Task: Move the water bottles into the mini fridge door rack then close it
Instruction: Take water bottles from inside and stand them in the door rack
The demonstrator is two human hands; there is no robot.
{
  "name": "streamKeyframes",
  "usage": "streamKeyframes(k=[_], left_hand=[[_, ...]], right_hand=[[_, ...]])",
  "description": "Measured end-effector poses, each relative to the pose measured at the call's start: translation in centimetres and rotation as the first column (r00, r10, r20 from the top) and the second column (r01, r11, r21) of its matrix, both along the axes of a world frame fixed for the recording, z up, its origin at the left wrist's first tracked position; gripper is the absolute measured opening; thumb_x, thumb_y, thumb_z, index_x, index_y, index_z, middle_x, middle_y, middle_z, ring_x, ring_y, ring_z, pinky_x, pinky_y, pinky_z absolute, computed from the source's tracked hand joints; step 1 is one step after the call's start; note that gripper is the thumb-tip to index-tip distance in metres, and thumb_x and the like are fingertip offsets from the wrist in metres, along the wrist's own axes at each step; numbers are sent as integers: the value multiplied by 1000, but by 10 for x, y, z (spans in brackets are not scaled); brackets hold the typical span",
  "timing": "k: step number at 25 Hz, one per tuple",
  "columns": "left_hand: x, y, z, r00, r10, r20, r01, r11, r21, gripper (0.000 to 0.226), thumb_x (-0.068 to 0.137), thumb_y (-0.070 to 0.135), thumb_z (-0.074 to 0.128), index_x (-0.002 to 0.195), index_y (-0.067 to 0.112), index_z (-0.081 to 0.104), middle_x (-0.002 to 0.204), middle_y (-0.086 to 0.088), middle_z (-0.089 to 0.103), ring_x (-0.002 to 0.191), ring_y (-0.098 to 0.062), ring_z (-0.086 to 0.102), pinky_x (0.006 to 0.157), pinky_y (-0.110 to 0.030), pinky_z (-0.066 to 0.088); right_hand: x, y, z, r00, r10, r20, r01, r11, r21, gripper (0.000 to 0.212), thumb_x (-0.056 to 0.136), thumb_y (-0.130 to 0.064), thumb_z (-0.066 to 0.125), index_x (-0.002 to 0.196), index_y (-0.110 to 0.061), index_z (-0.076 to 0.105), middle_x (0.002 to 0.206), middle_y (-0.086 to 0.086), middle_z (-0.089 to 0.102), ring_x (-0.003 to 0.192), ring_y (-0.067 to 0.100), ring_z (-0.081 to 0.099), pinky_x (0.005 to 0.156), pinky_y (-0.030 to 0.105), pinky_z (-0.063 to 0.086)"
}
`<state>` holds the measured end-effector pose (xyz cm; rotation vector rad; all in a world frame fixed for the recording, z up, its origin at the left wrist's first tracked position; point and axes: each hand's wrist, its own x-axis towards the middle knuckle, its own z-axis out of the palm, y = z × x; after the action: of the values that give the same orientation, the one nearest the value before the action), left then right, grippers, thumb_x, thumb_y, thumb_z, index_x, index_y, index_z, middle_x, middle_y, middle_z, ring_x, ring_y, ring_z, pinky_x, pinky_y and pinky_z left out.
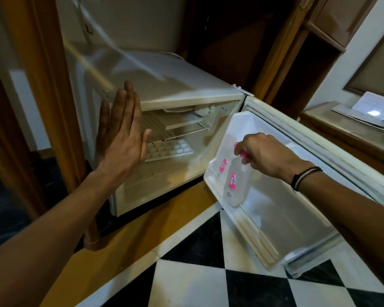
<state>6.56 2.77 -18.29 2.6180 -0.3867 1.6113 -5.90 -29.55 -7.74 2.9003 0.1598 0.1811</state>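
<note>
— Down at the door rack (211, 173) of the open mini fridge (175, 89), what can you read on the labels?

— Not much. Each of the 2 bottles carries a pink label with white lettering, too blurred to make out. A small sticker on the fridge's upper inside wall has dark print, also unreadable.

— How do the bottles look?

— Clear plastic, seemingly holding water, narrowing toward the neck. The nearer water bottle (236, 187) has a pink cap and hangs tilted, its base down inside the rack. The second bottle (222, 166) stands just behind it, at the rack's far end.

— And the hands?

— The right hand (266, 155) pinches the nearer bottle by its pink cap, fingertips closed round the top; thin dark bands circle that wrist. The left hand (120, 134) is spread flat, fingers straight and together, held up in front of the fridge's left edge — holding nothing.

— Materials around them?

— The fridge is cream-white, smooth and a little yellowed. Inside sits a wire shelf (180, 127) and a white ice cube tray (169, 149) with a square grid. The door liner (275, 196) is glossy white plastic. Below lies a black-and-white checkered tile floor (197, 280), with wood trim beside it.
</note>
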Motion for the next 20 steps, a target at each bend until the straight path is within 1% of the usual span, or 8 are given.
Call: streamKeyframes(k=[3, 6, 9, 10, 13, 14, 18, 20], left_hand=[[3, 4, -2, 1000, -9, 1, 9, 1000, 20, 81, 118, 46, 31, 177, 1, 0, 181, -11, -22, 166, -19, -35, 134, -39, -25], [6, 6, 0, 1000, -9, 1, 9, 1000, 24, 81, 118, 46, 32, 177, 1, 0, 181, -12, -18, 165, -18, -35, 134, -39, -25], [1, 5, 3, 999, -33, -41, 34, 999, 22, 82, 118, 48, 31, 177, 2, -3, 183, -13, -18, 165, -20, -35, 134, -39, -25], [0, 5, 2, 997, -41, -61, 43, 999, 25, 82, 118, 48, 30, 177, 3, -4, 184, -14, -16, 165, -21, -34, 134, -39, -25], [-3, 6, 3, 994, -47, -98, 49, 998, 26, 82, 118, 49, 25, 176, 3, -7, 185, -18, -9, 165, -26, -29, 133, -39, -26], [-4, 7, 3, 993, -47, -105, 50, 998, 25, 81, 118, 50, 23, 176, 3, -7, 185, -18, -8, 165, -26, -29, 133, -39, -27], [-6, 6, 2, 993, -59, -105, 61, 998, 17, 80, 118, 49, 20, 176, 1, -7, 185, -19, -10, 165, -26, -30, 134, -41, -25], [-6, 3, 2, 993, -59, -103, 60, 998, 9, 80, 118, 48, 21, 176, 1, -8, 185, -19, -10, 165, -26, -30, 134, -42, -25]], right_hand=[[3, 1, 6, 999, -46, 7, 46, 995, -89, 29, 89, -10, 73, 118, -14, 75, 109, 8, 73, 93, 25, 73, 82, 40, 61], [9, 11, 7, 996, -88, -5, 85, 977, -197, 26, 94, -7, 64, 118, -13, 69, 112, 13, 67, 94, 31, 68, 83, 39, 58], [16, 24, -4, 988, -148, -53, 127, 950, -286, 22, 98, -5, 52, 118, -9, 61, 114, 15, 63, 98, 33, 64, 75, 34, 47], [17, 26, -10, 984, -165, -69, 137, 942, -305, 22, 100, -6, 51, 120, -8, 59, 116, 16, 62, 101, 33, 64, 76, 34, 45], [17, 21, -23, 965, -236, -118, 181, 917, -355, 29, 102, -17, 55, 130, -9, 55, 123, 15, 62, 108, 32, 66, 90, 37, 53], [15, 17, -28, 958, -257, -130, 194, 909, -370, 30, 102, -19, 56, 131, -10, 55, 124, 14, 63, 109, 31, 67, 92, 38, 55], [15, 7, -45, 933, -328, -152, 245, 882, -402, 33, 102, -21, 56, 134, -16, 53, 124, 9, 63, 113, 29, 67, 95, 39, 54], [20, 5, -47, 929, -345, -132, 264, 871, -415, 34, 101, -23, 58, 134, -17, 54, 121, 7, 64, 111, 27, 68, 95, 40, 54]])
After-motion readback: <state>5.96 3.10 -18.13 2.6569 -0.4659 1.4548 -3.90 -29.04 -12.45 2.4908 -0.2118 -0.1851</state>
